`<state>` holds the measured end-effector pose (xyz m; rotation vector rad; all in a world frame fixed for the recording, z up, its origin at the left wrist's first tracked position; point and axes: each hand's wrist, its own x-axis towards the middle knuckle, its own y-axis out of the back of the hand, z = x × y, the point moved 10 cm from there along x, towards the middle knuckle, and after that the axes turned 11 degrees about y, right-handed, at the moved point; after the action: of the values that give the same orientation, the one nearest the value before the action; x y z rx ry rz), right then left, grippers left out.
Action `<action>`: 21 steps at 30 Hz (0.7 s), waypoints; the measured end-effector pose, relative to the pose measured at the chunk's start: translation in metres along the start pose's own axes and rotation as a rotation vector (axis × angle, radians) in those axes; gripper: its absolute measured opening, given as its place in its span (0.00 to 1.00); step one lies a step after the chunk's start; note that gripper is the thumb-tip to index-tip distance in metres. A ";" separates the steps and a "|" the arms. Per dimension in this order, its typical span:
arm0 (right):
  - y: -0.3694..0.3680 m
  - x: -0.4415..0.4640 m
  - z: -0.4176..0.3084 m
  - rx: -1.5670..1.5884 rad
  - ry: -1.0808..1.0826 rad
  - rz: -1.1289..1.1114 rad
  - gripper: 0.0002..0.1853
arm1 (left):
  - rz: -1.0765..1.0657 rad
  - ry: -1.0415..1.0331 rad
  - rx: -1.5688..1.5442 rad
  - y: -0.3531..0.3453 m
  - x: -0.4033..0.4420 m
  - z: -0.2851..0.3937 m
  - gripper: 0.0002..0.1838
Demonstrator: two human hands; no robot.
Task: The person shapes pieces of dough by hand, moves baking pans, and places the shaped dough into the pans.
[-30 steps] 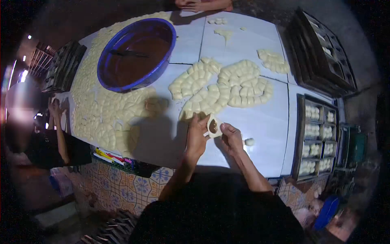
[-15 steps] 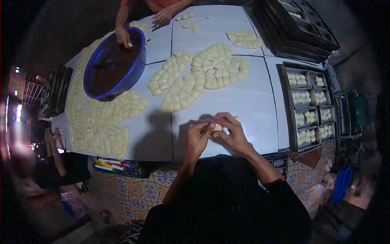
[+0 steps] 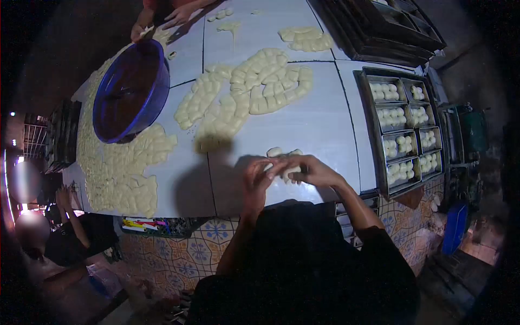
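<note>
Near the table's front edge, my two hands meet with their fingertips close together. My left hand (image 3: 255, 183) is slightly blurred, its fingers closed around a small pale bit of dough (image 3: 268, 167). My right hand (image 3: 318, 173) curls over a dough piece (image 3: 291, 174), thumb and fingers bent against it; part of that piece is hidden. Just beyond my fingers, another small dough piece (image 3: 274, 152) lies on the white tabletop (image 3: 319, 127). Farther off, cut dough portions (image 3: 276, 92) lie joined in clusters.
A blue basin (image 3: 162, 81) with dark contents stands at left, beside a wide spread of dough pieces (image 3: 130, 195). To the right, a divided metal tray (image 3: 383, 146) holds dough balls. Dark stacked trays (image 3: 374, 32) stand far right. A co-worker's hands (image 3: 142, 30) are across the table.
The view has shifted, so the table contents sit farther left. Small dough pieces now show beyond my fingers. The co-worker's hand has left the basin's inside and holds something pale near its far rim.
</note>
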<state>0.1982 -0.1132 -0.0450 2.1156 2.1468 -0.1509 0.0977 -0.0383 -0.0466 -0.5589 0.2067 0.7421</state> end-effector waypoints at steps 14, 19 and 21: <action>0.040 0.035 0.021 -0.739 0.308 -0.074 0.27 | 0.047 -0.316 0.940 -0.013 0.043 -0.010 0.29; 0.008 0.029 -0.015 -1.049 0.622 -0.119 0.31 | 0.170 -0.392 0.699 0.033 0.035 -0.034 0.46; -0.005 0.039 0.016 -1.047 0.666 -0.212 0.28 | 0.319 -0.424 0.568 0.073 0.026 -0.051 0.34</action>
<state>0.1932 -0.0775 -0.0674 1.3678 1.9563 1.4779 0.0672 -0.0071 -0.1286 0.1811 0.1028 1.0418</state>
